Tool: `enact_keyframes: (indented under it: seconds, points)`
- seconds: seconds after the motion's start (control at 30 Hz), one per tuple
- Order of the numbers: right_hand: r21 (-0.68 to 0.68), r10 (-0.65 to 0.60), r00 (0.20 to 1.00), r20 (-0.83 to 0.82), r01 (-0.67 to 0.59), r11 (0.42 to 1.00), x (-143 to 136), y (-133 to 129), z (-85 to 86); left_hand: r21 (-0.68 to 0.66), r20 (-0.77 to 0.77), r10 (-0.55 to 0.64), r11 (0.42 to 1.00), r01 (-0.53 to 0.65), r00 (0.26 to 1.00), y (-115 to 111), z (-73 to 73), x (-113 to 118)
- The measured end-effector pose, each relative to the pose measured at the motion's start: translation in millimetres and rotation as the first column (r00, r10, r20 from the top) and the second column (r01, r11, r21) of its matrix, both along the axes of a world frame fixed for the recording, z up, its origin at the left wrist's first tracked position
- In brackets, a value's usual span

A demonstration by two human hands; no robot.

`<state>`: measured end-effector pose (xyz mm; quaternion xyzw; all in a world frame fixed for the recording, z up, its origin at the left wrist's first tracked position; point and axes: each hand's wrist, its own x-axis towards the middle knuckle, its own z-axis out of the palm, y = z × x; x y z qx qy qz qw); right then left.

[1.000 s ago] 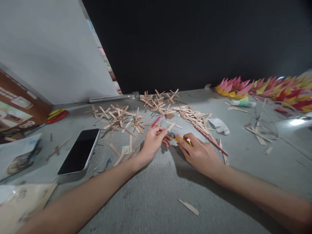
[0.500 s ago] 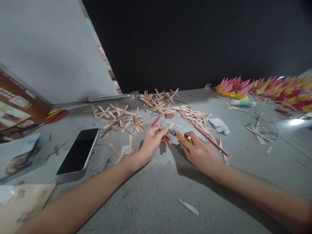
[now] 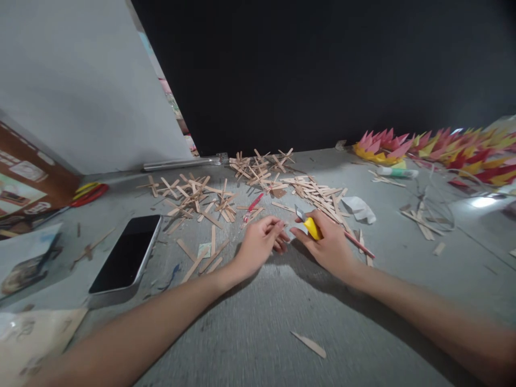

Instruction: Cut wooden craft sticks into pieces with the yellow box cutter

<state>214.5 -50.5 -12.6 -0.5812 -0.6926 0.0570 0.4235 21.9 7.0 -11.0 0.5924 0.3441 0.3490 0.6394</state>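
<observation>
A yellow utility knife (image 3: 313, 229) is held in my right hand (image 3: 331, 248), its grey tip and blade pointing up and away to the left. The thumb of that hand reaches toward my left hand (image 3: 262, 241). Left fingers are curled in a pinch, with a tiny pale bit at their tips that is too small to name. Just beyond the hands lie a red pen-like piece (image 3: 255, 202) and a loose wooden craft stick (image 3: 282, 206). A pile of craft sticks (image 3: 318, 193) spreads behind the knife.
Crossed sticks (image 3: 193, 193) lie back left, near a phone (image 3: 126, 258). A red striped straw (image 3: 360, 246), crumpled tissue (image 3: 359, 208), glue stick (image 3: 397, 172) and pink-yellow paper crowns (image 3: 382, 148) are at right. Scissors (image 3: 89, 193) are far left. A pointed stick piece (image 3: 309, 345) lies in front.
The knife has moved away from the left fingertips and tilted upward in my right hand. The right thumb has come nearer the left hand. The view has shifted slightly.
</observation>
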Motion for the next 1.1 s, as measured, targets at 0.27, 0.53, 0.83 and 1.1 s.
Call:
enact_keyframes:
  seconds: [0.27, 0.53, 0.83, 1.1]
  points:
    - [-0.107, 0.014, 0.998, -0.057, -0.020, 0.994, -5.9, 2.3, 2.4, 0.046, -0.013, -0.079, 0.996, 0.080, 0.997, -6.9, -0.5, 0.1]
    - [-0.087, 0.016, 0.999, -0.036, -0.019, 0.996, -2.6, 5.5, 0.6, 0.027, -0.011, -0.085, 0.996, 0.085, 0.996, -5.2, -2.0, 1.8]
    - [-0.021, 0.016, 0.981, 0.195, -0.012, 1.000, 0.8, 2.5, -4.8, 0.050, -0.031, -0.100, 0.994, 0.102, 0.994, -6.2, -1.1, 0.6]
    - [0.023, 0.046, 0.918, 0.393, -0.060, 0.998, 2.5, -3.1, -3.8, 0.047, 0.001, -0.111, 0.993, 0.111, 0.994, -5.7, -7.7, 2.5]
